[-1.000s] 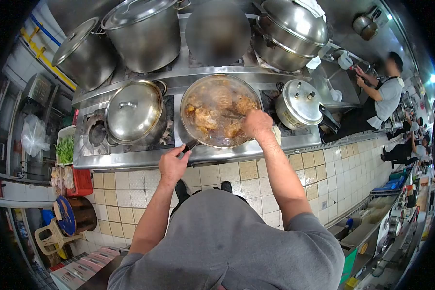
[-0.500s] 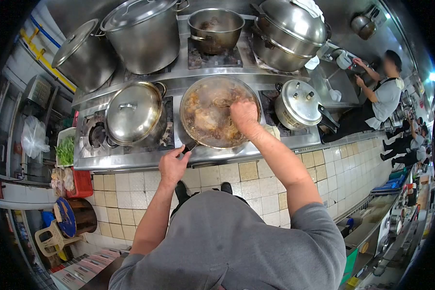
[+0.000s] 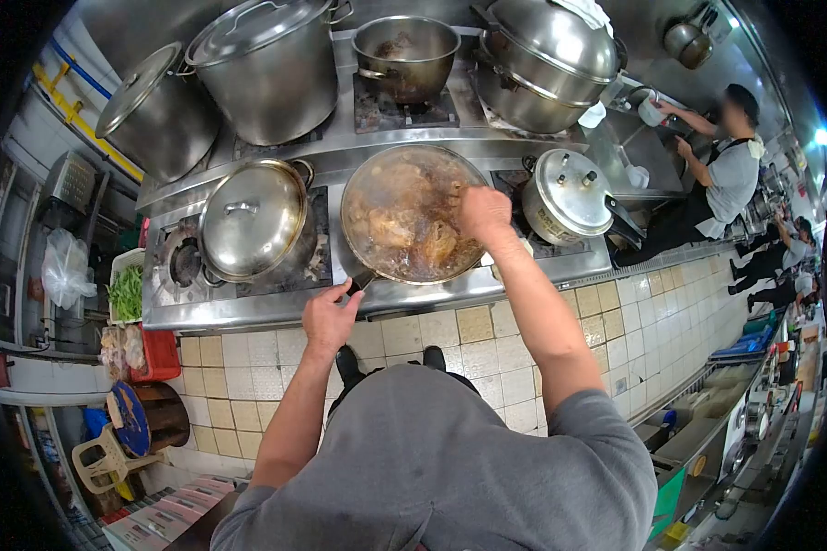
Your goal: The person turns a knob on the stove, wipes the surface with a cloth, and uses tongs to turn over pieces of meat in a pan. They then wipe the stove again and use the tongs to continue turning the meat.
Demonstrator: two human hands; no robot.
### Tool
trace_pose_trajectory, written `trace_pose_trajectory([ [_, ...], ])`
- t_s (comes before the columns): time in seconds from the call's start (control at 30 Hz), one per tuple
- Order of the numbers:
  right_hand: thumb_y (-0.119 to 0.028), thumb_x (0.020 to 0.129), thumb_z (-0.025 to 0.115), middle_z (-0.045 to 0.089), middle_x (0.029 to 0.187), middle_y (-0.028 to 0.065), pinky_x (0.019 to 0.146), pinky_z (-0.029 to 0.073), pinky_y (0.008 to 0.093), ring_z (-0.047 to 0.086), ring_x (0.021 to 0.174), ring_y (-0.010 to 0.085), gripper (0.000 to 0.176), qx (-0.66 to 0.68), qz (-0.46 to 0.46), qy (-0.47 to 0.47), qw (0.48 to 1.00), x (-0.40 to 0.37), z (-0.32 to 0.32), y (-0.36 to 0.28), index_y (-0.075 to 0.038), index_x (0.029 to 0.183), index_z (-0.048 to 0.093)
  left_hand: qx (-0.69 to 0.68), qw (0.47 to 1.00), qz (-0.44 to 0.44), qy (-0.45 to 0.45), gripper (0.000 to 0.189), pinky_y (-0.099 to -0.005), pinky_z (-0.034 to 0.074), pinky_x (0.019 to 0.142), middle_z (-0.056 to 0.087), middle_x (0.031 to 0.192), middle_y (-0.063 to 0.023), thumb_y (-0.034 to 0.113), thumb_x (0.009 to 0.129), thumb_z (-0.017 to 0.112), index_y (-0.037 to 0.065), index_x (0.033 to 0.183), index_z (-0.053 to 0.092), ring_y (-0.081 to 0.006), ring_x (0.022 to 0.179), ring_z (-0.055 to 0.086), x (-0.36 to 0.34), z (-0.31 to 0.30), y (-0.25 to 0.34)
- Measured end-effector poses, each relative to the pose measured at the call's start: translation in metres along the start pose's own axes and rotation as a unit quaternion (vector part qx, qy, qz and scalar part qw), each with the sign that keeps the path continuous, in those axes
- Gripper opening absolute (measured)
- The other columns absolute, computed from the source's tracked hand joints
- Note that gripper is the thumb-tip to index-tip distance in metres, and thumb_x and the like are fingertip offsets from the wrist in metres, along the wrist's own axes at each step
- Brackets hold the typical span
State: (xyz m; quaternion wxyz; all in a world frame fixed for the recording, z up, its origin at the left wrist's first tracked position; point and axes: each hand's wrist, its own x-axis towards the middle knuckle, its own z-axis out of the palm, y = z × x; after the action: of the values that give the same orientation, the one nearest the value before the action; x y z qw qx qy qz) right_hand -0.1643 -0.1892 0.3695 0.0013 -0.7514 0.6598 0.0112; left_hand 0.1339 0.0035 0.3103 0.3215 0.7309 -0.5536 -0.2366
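A wide pan of steaming brown food in bubbling liquid sits on the front middle of the stove. My left hand is closed on the pan's dark handle, at the lower left of the pan. Over the pan's right side my right hand is closed in a fist. What it grips is hidden beneath the fingers.
A lidded pot stands left of the pan, a pressure cooker right. Behind are two tall lidded pots, an open pot and a domed steamer. A co-worker stands at the right.
My right hand has moved right and slightly down, from over the food toward the pan's right rim. The food has shifted in the pan. My left hand stays on the handle.
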Motion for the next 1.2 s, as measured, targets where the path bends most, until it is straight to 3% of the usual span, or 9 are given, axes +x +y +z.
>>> trace_pose_trajectory([
  [0.2,-0.034,0.088,0.073,0.077,0.107,0.0196,0.089,0.059,0.0490,0.073,0.103,0.0392,0.029,0.158,0.142,0.011,0.977,-0.031,-0.032,0.046,-0.010,0.103,0.079,0.016,1.000,-0.015,-0.003,0.039,-0.0369,0.059,0.083,0.079,0.110,-0.0102,0.032,0.083,0.086,0.013,0.116,0.081,-0.0249,0.091,0.076,-0.002,-0.004,0.008],
  [0.43,-0.034,0.089,0.077,0.076,0.111,0.0176,0.090,0.057,0.0502,0.072,0.107,0.0381,0.038,0.164,0.171,0.052,0.970,-0.086,0.006,0.087,-0.015,0.122,0.076,0.002,1.000,-0.007,-0.002,0.039,-0.0365,0.058,0.081,0.079,0.107,-0.0125,0.032,0.083,0.086,0.013,0.117,0.080,-0.0257,0.089,0.075,-0.002,0.001,0.001],
  [0.6,-0.035,0.089,0.077,0.076,0.104,0.0213,0.088,0.057,0.0476,0.073,0.099,0.0401,0.037,0.257,0.187,0.076,0.945,-0.090,0.052,0.119,-0.009,0.115,0.079,0.012,1.000,-0.013,-0.002,0.040,-0.0373,0.058,0.080,0.079,0.102,-0.0133,0.032,0.083,0.086,0.013,0.118,0.080,-0.0262,0.087,0.075,0.000,0.002,0.000],
  [0.67,-0.037,0.090,0.076,0.075,0.098,0.0242,0.086,0.056,0.0470,0.073,0.095,0.0423,0.037,0.394,0.212,0.015,0.894,-0.079,0.062,0.125,-0.005,0.106,0.080,0.018,1.000,-0.010,-0.008,0.040,-0.0375,0.058,0.080,0.079,0.101,-0.0131,0.032,0.083,0.086,0.013,0.117,0.081,-0.0263,0.087,0.075,0.000,0.000,0.002],
  [0.9,-0.042,0.092,0.072,0.075,0.099,0.0250,0.088,0.056,0.0485,0.072,0.097,0.0441,0.041,0.373,0.193,0.035,0.907,-0.046,0.076,0.096,-0.003,0.101,0.080,0.032,0.999,-0.013,-0.003,0.038,-0.0378,0.058,0.078,0.079,0.102,-0.0127,0.033,0.083,0.087,0.013,0.114,0.081,-0.0254,0.085,0.075,0.000,0.002,-0.001],
  [1.03,-0.040,0.092,0.071,0.076,0.102,0.0227,0.090,0.056,0.0509,0.072,0.102,0.0426,0.036,0.298,0.216,0.032,0.929,-0.036,0.050,0.066,-0.008,0.105,0.079,0.023,1.000,-0.010,-0.001,0.038,-0.0375,0.059,0.078,0.079,0.105,-0.0117,0.033,0.083,0.086,0.013,0.115,0.081,-0.0251,0.085,0.075,-0.001,0.002,-0.002],
  [1.2,-0.032,0.091,0.071,0.077,0.096,0.0175,0.083,0.059,0.0488,0.074,0.096,0.0380,0.024,0.200,0.157,0.086,0.963,-0.040,0.035,0.036,-0.012,0.102,0.079,0.032,0.999,-0.020,-0.012,0.039,-0.0372,0.059,0.079,0.080,0.106,-0.0099,0.033,0.083,0.086,0.015,0.117,0.081,-0.0254,0.085,0.075,-0.002,-0.002,0.005],
])
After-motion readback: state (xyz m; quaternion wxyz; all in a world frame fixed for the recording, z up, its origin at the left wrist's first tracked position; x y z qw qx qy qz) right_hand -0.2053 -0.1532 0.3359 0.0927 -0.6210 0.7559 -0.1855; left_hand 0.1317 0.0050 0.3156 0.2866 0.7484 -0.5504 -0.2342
